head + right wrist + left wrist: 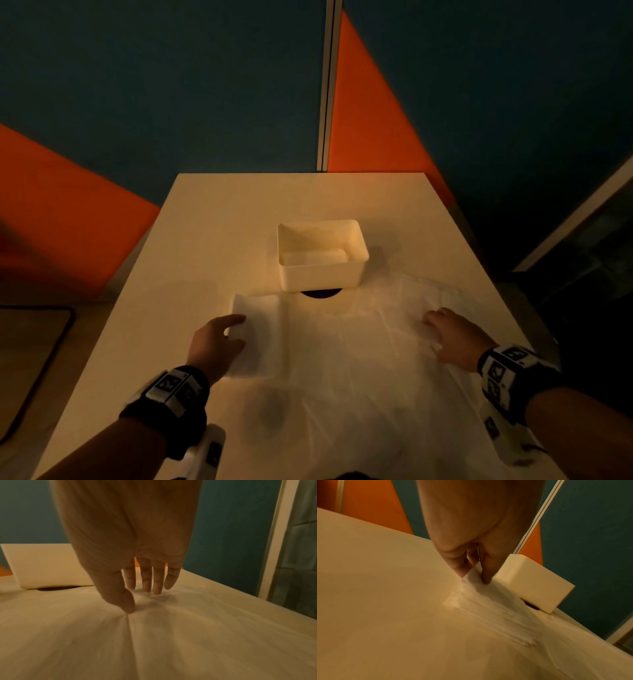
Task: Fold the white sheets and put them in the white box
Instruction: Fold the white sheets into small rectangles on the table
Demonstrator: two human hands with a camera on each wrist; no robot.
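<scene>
A thin white sheet (346, 370) lies spread over the near half of the table, its left part folded into a narrower panel (260, 329). My left hand (219, 342) pinches the left edge of that panel between thumb and fingers; the left wrist view shows the raised sheet edge (474, 573) held in the fingertips. My right hand (452, 337) rests on the sheet's right side with straight fingers (147, 582) pressing the wrinkled sheet (171, 635). The white box (322, 255) stands beyond the sheet, with something white folded inside.
The cream table (222, 212) ends close on both sides and at the far edge. A dark round spot (320, 294) shows under the box's near side. Blue and orange wall panels stand behind. A dark mat (30, 359) lies on the floor at the left.
</scene>
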